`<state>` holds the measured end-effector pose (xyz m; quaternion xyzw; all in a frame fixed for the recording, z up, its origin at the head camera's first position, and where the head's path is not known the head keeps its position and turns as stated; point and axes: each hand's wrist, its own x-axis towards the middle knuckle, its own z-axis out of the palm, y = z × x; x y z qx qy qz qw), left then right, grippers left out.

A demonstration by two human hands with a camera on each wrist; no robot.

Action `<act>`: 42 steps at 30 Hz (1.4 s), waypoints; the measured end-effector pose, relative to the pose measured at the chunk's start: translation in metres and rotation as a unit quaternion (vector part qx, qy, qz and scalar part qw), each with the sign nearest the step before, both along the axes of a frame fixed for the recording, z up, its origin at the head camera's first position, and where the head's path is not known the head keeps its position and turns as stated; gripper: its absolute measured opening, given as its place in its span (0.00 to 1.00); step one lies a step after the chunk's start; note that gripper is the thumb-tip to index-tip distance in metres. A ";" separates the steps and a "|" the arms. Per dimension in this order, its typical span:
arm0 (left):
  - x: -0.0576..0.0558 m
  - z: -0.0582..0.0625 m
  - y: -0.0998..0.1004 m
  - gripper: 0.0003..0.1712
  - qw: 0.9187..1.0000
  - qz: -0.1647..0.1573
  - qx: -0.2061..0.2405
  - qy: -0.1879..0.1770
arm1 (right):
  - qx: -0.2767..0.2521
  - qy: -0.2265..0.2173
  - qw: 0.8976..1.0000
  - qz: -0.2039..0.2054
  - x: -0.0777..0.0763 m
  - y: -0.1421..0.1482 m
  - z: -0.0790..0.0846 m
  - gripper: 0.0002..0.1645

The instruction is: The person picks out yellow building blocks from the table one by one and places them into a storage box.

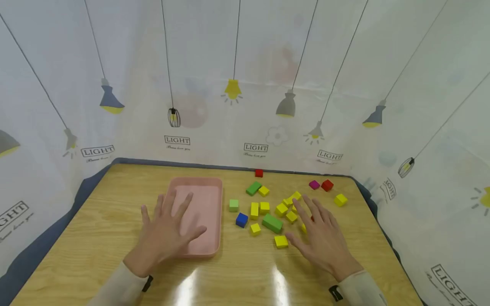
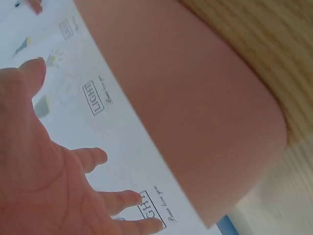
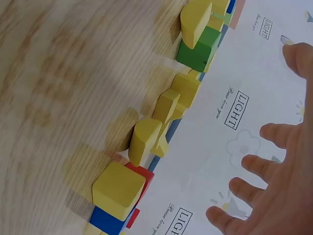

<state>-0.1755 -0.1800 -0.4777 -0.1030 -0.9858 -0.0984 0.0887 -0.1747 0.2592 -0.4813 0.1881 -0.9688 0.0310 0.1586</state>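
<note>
My left hand (image 1: 164,233) hovers over the left part of a pink tray (image 1: 209,212), its fingers spread and holding nothing. In the left wrist view, the palm (image 2: 44,181) stands apart from the tray's side (image 2: 195,98). My right hand (image 1: 321,238) is spread above the right side of the scattered blocks, also holding nothing. Nearest its thumb lies a yellow block (image 1: 281,242); a long green block (image 1: 272,223) is further left. Several yellow blocks lie near its fingertips. Beneath the hand are a yellow block (image 3: 119,190) and a blue block (image 3: 108,219), seen in the right wrist view.
Between tray and right hand lie a blue cube (image 1: 241,219), a light green cube (image 1: 234,205) and a green block (image 1: 254,188). Further back are a small red block (image 1: 259,173), a magenta block (image 1: 314,185) and a red cube (image 1: 327,185). A printed curtain (image 1: 229,144) encloses the wooden table (image 1: 95,221).
</note>
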 end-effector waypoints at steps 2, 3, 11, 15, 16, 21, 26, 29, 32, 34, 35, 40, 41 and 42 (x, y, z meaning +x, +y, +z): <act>-0.003 0.000 -0.003 0.57 1.000 0.005 0.004 0.002 | -0.010 -0.004 1.000 0.006 -0.001 -0.002 0.000 0.52; -0.005 0.000 -0.006 0.57 1.000 0.006 0.009 0.004 | -0.016 -0.006 1.000 0.010 -0.001 -0.003 0.000 0.51; -0.015 0.002 -0.025 0.57 0.997 0.020 0.067 -0.028 | -0.036 -0.040 0.998 0.032 -0.005 -0.017 0.002 0.47; -0.018 0.004 -0.033 0.59 0.995 0.033 0.078 -0.052 | -0.042 -0.050 0.997 0.041 -0.007 -0.025 0.005 0.47; -0.019 0.005 -0.035 0.59 0.994 0.036 0.081 -0.057 | -0.043 -0.052 0.997 0.042 -0.007 -0.027 0.005 0.47; -0.025 0.002 -0.042 0.58 0.990 0.049 0.099 -0.082 | -0.048 -0.062 0.996 0.049 -0.006 -0.038 0.009 0.48; -0.033 -0.003 -0.050 0.60 0.990 0.045 0.105 -0.085 | -0.042 -0.073 0.995 0.058 -0.007 -0.050 0.010 0.48; -0.037 -0.002 -0.055 0.59 0.988 0.041 0.113 -0.098 | -0.050 -0.088 0.993 0.069 -0.008 -0.057 0.011 0.46; -0.042 0.001 -0.057 0.54 0.986 0.027 0.125 -0.111 | -0.059 -0.101 0.990 0.083 -0.009 -0.063 0.010 0.44; -0.044 0.002 -0.058 0.51 0.984 0.015 0.133 -0.114 | -0.066 -0.109 0.987 0.096 -0.010 -0.067 0.009 0.44; -0.045 0.002 -0.058 0.50 0.984 0.007 0.136 -0.114 | -0.068 -0.112 0.986 0.102 -0.011 -0.069 0.008 0.43; -0.045 0.002 -0.061 0.45 0.980 -0.014 0.152 -0.131 | -0.080 -0.139 0.978 0.130 -0.012 -0.077 0.004 0.39; -0.045 0.002 -0.062 0.44 0.979 -0.013 0.153 -0.136 | -0.082 -0.143 0.977 0.136 -0.012 -0.079 0.003 0.38; -0.045 0.002 -0.064 0.44 0.978 -0.013 0.155 -0.139 | -0.083 -0.147 0.976 0.141 -0.013 -0.081 0.002 0.38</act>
